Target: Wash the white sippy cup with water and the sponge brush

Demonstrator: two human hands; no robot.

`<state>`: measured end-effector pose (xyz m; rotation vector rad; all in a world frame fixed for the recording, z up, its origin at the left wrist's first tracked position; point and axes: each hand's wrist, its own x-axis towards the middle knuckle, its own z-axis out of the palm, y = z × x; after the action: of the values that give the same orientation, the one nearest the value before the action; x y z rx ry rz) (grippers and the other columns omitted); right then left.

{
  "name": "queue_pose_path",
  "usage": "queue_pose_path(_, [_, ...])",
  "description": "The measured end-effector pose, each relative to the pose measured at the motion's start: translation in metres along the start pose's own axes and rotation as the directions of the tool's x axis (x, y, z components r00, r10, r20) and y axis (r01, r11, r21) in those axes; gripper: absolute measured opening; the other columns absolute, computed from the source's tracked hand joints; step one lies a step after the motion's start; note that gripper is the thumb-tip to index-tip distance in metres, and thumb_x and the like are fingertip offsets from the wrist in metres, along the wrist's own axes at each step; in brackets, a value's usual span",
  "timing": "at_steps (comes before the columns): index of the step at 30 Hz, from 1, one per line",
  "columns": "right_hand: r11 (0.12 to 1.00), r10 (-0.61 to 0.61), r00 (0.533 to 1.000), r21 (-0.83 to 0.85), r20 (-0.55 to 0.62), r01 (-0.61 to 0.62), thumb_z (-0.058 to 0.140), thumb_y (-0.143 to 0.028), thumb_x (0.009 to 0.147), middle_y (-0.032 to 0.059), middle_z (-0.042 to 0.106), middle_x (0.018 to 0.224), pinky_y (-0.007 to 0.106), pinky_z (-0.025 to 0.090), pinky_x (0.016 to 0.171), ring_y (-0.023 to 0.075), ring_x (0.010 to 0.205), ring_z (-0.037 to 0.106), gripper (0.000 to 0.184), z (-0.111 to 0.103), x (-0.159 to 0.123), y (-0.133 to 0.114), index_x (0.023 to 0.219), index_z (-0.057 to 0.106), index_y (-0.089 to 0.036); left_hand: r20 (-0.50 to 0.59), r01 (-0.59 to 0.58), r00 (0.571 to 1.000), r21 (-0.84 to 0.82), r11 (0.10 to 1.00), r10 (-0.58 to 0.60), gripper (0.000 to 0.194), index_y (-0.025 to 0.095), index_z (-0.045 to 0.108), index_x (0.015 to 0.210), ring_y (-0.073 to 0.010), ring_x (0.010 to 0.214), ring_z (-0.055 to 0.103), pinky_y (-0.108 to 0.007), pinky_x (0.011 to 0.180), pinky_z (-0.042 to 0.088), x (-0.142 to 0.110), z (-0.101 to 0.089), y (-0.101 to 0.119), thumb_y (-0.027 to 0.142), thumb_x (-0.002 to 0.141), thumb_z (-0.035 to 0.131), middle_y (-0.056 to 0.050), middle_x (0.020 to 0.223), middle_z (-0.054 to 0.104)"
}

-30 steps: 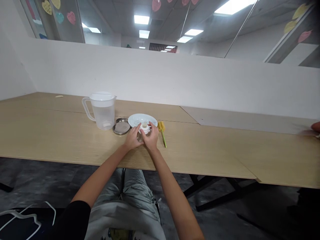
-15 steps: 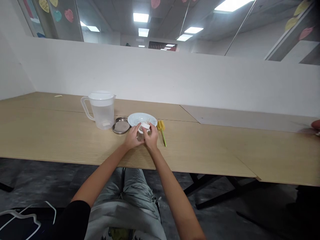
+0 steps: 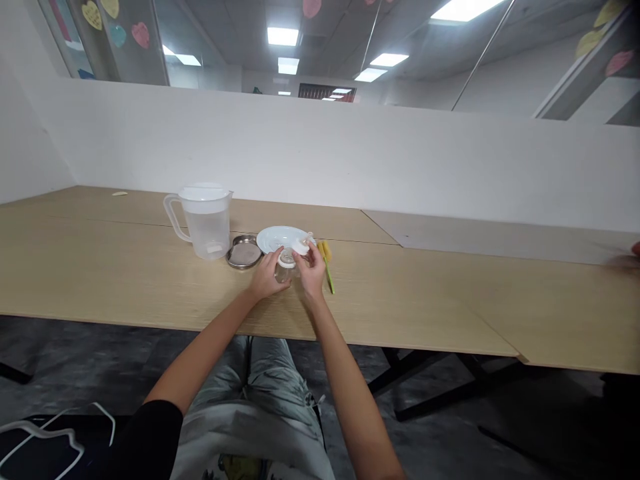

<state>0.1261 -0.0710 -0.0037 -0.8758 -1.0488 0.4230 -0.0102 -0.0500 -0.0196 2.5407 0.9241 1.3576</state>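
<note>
My left hand (image 3: 267, 277) is wrapped round a small clear bottle (image 3: 283, 274) with a white collar, upright on the table. My right hand (image 3: 312, 272) pinches a white lid (image 3: 301, 247) with a small pale tip, held tilted just above and right of the bottle's mouth. The lid is apart from the bottle, whose top shows open. Right behind the hands lies a white plate (image 3: 273, 235). To the right of my right hand is a sponge brush (image 3: 329, 270) with a yellow head and green handle.
A lidded translucent jug (image 3: 207, 230) with liquid stands left on the wooden table (image 3: 125, 267). Between jug and plate sits a round metal dish (image 3: 245, 253). A white wall runs behind the table. Part of another person's hand (image 3: 636, 249) shows at the far right edge.
My right hand has lifted the white lid off the bottle and moved it a little right. The left hand still holds the bottle in place.
</note>
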Motion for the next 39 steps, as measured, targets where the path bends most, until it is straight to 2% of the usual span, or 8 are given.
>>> queue_pose_path(5, [1.0,0.031,0.991,-0.009,0.127,-0.03,0.072,-0.044,0.068,0.011,0.065,0.118,0.04,0.05,0.094,0.0221,0.103,0.063,0.062,0.004,-0.004,0.002,0.122,0.059,-0.017,-0.012,-0.002,1.0,-0.001,1.0,0.002,0.084,0.012,0.031,0.14,-0.0303,0.115,0.05,-0.045,0.099,0.043,0.0,0.001,-0.002,0.03,0.067,0.068,-0.017,0.126,0.051])
queue_pose_path(10, [0.991,0.107,0.988,0.069,0.109,-0.115,0.075,-0.041,0.063,0.0113,0.066,0.115,0.04,0.053,0.089,0.0223,0.099,0.064,0.068,0.004,0.001,0.003,0.123,0.057,-0.017,-0.001,0.011,1.0,-0.003,1.0,-0.011,0.086,0.011,0.031,0.14,-0.0297,0.113,0.051,-0.044,0.098,0.044,0.0,0.0,0.0,0.03,0.066,0.07,-0.017,0.124,0.052])
queue_pose_path(17, [0.98,0.115,0.989,0.149,0.097,-0.129,0.078,-0.04,0.058,0.0125,0.067,0.113,0.042,0.052,0.092,0.023,0.099,0.065,0.072,0.001,0.011,0.001,0.122,0.057,-0.016,0.001,0.011,1.0,-0.012,1.0,-0.011,0.081,0.013,0.03,0.141,-0.0286,0.112,0.052,-0.043,0.098,0.043,0.0,-0.001,0.001,0.033,0.071,0.066,-0.016,0.12,0.054])
queue_pose_path(22, [0.98,0.077,0.993,0.178,0.084,-0.091,0.079,-0.037,0.058,0.0115,0.066,0.115,0.042,0.053,0.089,0.0224,0.096,0.066,0.072,0.005,0.028,-0.022,0.124,0.056,-0.017,0.003,0.012,1.0,-0.016,1.0,-0.012,0.087,0.013,0.028,0.142,-0.029,0.111,0.052,-0.044,0.097,0.044,0.0,0.0,0.0,0.031,0.067,0.069,-0.015,0.119,0.054])
queue_pose_path(26, [0.988,-0.008,0.998,0.151,0.068,-0.002,0.076,-0.036,0.063,0.0093,0.064,0.119,0.04,0.053,0.09,0.0213,0.098,0.065,0.071,0.009,0.053,-0.044,0.128,0.053,-0.02,-0.001,0.016,1.0,-0.015,1.0,-0.016,0.087,0.014,0.028,0.142,-0.0294,0.112,0.052,-0.043,0.097,0.044,0.0,0.0,0.0,0.032,0.067,0.069,-0.015,0.118,0.055])
queue_pose_path(29, [0.993,-0.036,0.997,0.112,0.062,0.029,0.074,-0.035,0.067,0.008,0.063,0.119,0.04,0.052,0.092,0.0204,0.1,0.064,0.071,0.009,0.072,-0.049,0.132,0.05,-0.022,-0.014,0.012,1.0,-0.013,1.0,-0.013,0.088,0.014,0.028,0.142,-0.0302,0.114,0.051,-0.044,0.099,0.043,0.0,0.001,0.0,0.032,0.067,0.069,-0.015,0.121,0.054])
queue_pose_path(34, [0.995,0.019,1.0,0.099,0.012,-0.02,0.073,-0.034,0.066,0.0074,0.065,0.114,0.038,0.053,0.087,0.0187,0.096,0.065,0.074,0.004,0.089,-0.027,0.134,0.047,-0.022,-0.013,0.025,1.0,-0.019,1.0,-0.026,0.087,0.013,0.029,0.142,-0.0289,0.111,0.053,-0.042,0.097,0.044,0.0,0.002,0.0,0.031,0.067,0.069,-0.014,0.116,0.055])
queue_pose_path(39, [0.993,0.096,0.995,0.064,-0.015,-0.095,0.074,-0.033,0.061,0.0075,0.067,0.107,0.032,0.055,0.077,0.0166,0.088,0.065,0.073,0.0,0.089,0.003,0.129,0.05,-0.019,-0.013,0.034,0.999,-0.009,0.999,-0.034,0.087,0.015,0.028,0.142,-0.0285,0.107,0.054,-0.041,0.094,0.045,0.0,0.002,0.001,0.029,0.066,0.069,-0.013,0.114,0.055])
